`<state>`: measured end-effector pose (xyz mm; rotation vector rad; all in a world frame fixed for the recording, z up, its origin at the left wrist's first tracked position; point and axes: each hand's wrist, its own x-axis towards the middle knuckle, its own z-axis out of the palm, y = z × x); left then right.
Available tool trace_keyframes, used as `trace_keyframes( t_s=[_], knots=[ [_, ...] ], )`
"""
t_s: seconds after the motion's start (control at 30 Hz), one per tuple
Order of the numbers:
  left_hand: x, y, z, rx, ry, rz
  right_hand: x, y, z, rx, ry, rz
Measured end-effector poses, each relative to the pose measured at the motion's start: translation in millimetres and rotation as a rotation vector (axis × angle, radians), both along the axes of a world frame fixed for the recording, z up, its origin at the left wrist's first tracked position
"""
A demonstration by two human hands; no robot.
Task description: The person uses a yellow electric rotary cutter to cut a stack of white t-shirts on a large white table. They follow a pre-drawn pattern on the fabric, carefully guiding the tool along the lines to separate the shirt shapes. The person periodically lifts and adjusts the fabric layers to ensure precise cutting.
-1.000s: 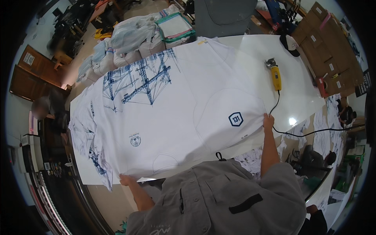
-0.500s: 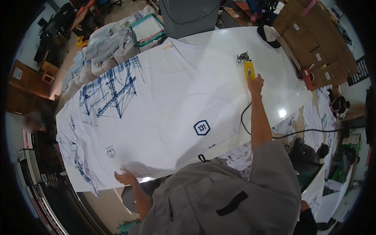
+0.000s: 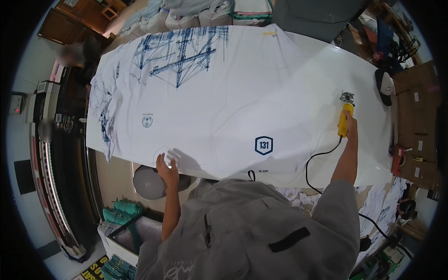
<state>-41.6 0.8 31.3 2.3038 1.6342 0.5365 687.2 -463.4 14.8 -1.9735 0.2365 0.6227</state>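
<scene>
Printed white fabric (image 3: 196, 116) is spread over the white table, with thin pattern outlines, blue line drawings at its far left and a blue hexagon badge (image 3: 264, 145) near its front. My right hand (image 3: 351, 127) is closed around the yellow body of an electric rotary fabric cutter (image 3: 346, 112), to the right of the fabric. Its metal blade end points away from me, and a black cord trails from its rear. At the fabric's near left edge is my left hand (image 3: 169, 169), open with fingers apart and nothing in it; whether it touches the cloth I cannot tell.
A cap (image 3: 383, 87) lies at the white table's (image 3: 364, 158) right end, beside cardboard boxes (image 3: 417, 126). Wrapped bundles (image 3: 182, 21) and a grey box-like block (image 3: 317, 16) stand behind. A round grey seat (image 3: 149, 182) is below the near left edge. The black cord (image 3: 308, 170) loops by my right arm.
The view has swung leftward and down, so the table sits further right and higher. My right hand still grips the cutter. My left hand, open throughout, now overlaps the small curved outline near the fabric's edge.
</scene>
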Motion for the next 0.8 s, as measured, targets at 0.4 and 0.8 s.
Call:
trace_keyframes(
  t_s=[0.4,0.8],
  knots=[
    [85,0,13,-0.194,-0.036,-0.907,-334,36,80,0.683,0.222,-0.075],
    [74,32,-18,-0.026,0.010,-1.557,-620,184,95,0.090,0.110,0.159]
  ],
)
